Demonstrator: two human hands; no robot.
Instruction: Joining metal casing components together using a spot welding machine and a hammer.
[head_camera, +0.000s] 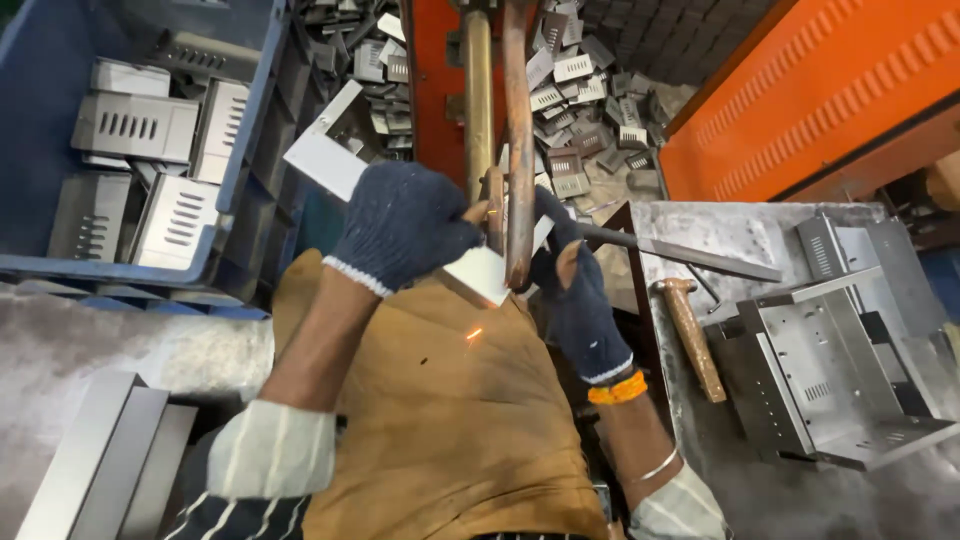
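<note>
My left hand (400, 222), in a dark knitted glove, grips a bent sheet-metal piece (325, 160) from above. My right hand (575, 290), gloved the same way, holds the piece's near corner (485, 272). The piece lies between the copper rods (519, 130) of an orange spot-welding machine (440, 60). A small orange spark (473, 335) falls just below the piece, over my brown apron (450, 420).
A blue crate (250, 110) at the left holds louvred metal parts. More small louvred pieces (575, 110) are heaped on the floor behind the machine. At the right a metal table (760, 230) carries a wooden-handled hammer (692, 335), a flat bar (690, 255) and a sheet-metal housing (830, 380). Folded sheets (100, 460) lie lower left.
</note>
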